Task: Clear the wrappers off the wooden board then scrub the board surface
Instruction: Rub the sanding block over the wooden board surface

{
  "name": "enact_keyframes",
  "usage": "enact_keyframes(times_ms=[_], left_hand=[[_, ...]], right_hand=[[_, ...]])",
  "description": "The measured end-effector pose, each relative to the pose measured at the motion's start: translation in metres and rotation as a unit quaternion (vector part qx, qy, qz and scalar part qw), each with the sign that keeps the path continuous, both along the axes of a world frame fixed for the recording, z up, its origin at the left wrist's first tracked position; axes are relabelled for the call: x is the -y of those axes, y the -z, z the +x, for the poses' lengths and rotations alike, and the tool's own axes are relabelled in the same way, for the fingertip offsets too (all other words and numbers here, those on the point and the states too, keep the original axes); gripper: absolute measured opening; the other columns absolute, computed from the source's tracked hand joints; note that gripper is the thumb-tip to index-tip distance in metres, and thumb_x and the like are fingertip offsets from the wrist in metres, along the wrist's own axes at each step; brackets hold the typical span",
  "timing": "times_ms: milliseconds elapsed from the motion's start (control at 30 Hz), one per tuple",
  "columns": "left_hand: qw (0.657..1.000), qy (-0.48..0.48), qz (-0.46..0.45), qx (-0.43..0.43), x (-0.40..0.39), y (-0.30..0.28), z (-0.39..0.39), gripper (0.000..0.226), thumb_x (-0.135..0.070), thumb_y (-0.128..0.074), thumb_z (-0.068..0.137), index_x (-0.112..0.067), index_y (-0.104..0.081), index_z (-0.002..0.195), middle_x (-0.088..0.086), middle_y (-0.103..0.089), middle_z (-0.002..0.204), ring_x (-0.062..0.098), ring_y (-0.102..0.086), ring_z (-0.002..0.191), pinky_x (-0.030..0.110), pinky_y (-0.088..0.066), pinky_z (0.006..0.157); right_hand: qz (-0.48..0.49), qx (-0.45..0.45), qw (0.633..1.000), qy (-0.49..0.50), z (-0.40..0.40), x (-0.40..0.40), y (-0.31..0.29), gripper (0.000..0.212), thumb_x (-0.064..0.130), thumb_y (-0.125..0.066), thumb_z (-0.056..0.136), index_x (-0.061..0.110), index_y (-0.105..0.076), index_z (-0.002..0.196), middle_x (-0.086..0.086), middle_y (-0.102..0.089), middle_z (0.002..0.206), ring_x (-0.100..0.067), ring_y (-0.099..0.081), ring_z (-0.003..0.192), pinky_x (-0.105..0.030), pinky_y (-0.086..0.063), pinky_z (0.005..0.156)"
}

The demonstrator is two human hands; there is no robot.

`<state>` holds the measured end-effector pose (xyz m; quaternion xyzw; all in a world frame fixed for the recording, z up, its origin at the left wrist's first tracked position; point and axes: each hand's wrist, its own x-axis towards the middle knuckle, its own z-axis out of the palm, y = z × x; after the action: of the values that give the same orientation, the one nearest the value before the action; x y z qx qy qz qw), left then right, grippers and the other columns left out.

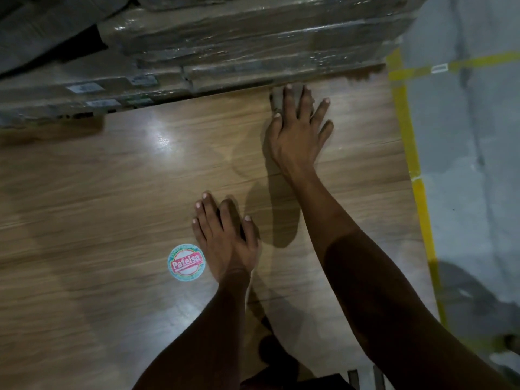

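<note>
A large wooden board (112,192) with a glossy grain surface fills most of the view. My right hand (298,128) lies flat with spread fingers near the board's far edge, pressing a small grey scrub pad (277,98) that shows under the fingertips. Nearer to me, my left hand (225,237) rests flat on the board with fingers straight, just right of a round sticker (186,262) printed "Patelsa". No loose wrappers show on the board.
Stacks of plastic-wrapped flat boxes (239,46) sit on the board's far side, right behind my right hand. Yellow tape (419,198) runs along the board's right edge on a grey floor (472,150). A dark object lies at the lower right.
</note>
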<state>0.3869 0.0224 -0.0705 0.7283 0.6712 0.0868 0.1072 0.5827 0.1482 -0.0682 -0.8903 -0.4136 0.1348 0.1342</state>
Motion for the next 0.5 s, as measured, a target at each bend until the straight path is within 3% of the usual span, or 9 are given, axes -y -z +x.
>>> enact_keyframes(times_ms=[200, 400, 500], left_hand=[[1.0, 0.0, -0.016, -0.016, -0.001, -0.001, 0.001, 0.057, -0.043, -0.045, 0.095, -0.015, -0.051, 0.144, 0.017, -0.027, 0.166, 0.037, -0.024, 0.154, 0.051, -0.019, 0.124], [0.999, 0.001, -0.021, -0.027, -0.001, -0.004, 0.001, 0.061, -0.042, -0.049, 0.095, -0.022, -0.046, 0.153, 0.017, -0.025, 0.167, 0.037, -0.023, 0.154, 0.051, -0.018, 0.125], [0.999, 0.001, -0.023, -0.03, -0.001, -0.004, 0.001, 0.061, -0.042, -0.048, 0.096, -0.021, -0.045, 0.153, 0.018, -0.025, 0.167, 0.038, -0.022, 0.154, 0.051, -0.017, 0.125]], right_hand=[[0.001, -0.001, 0.996, 0.084, 0.031, 0.005, 0.004, 0.064, 0.047, -0.033, 0.102, 0.036, -0.018, 0.163, -0.001, -0.01, 0.173, -0.044, -0.001, 0.157, -0.064, -0.012, 0.119], [-0.008, 0.048, 0.998, -0.044, 0.057, 0.017, 0.006, 0.062, 0.049, -0.028, 0.104, 0.035, -0.017, 0.163, -0.006, -0.016, 0.172, -0.043, -0.007, 0.157, -0.063, -0.016, 0.119], [-0.01, 0.032, 0.999, 0.016, 0.068, 0.019, 0.005, 0.062, 0.048, -0.03, 0.103, 0.036, -0.017, 0.163, -0.004, -0.015, 0.172, -0.043, -0.005, 0.157, -0.064, -0.015, 0.119]])
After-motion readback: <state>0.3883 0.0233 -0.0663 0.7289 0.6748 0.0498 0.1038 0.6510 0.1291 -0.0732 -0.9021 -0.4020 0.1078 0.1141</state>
